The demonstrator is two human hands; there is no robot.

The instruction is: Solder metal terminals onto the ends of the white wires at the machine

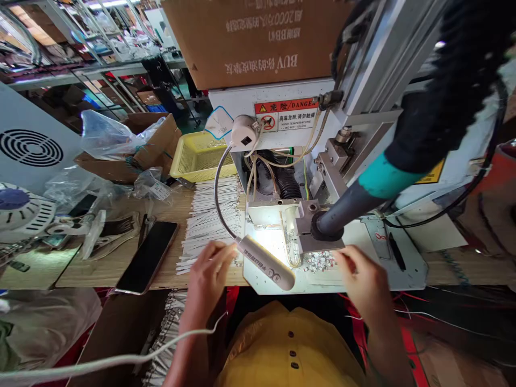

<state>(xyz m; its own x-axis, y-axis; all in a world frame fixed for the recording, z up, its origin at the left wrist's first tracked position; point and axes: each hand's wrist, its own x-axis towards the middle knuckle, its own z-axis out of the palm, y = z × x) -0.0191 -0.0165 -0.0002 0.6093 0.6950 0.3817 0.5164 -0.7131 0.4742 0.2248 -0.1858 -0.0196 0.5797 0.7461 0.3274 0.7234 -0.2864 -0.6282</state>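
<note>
My left hand (209,277) rests at the table's front edge, fingers curled together beside the stack of white paper strips (209,217) and just left of the lamp head (266,263). What its fingers pinch, if anything, is hidden. My right hand (360,277) lies on the white machine base (407,269), fingertips bent down onto a scatter of small red-and-white parts (320,262) below the grey metal block (312,228). A grey cylinder (346,207) enters that block from the right.
A black phone (148,257) lies left of the strips. A yellow mesh basket (201,156), cardboard boxes and plastic bags stand behind. The machine carries a danger label (287,114). A white fan (18,212) sits at far left, and a white cable crosses below.
</note>
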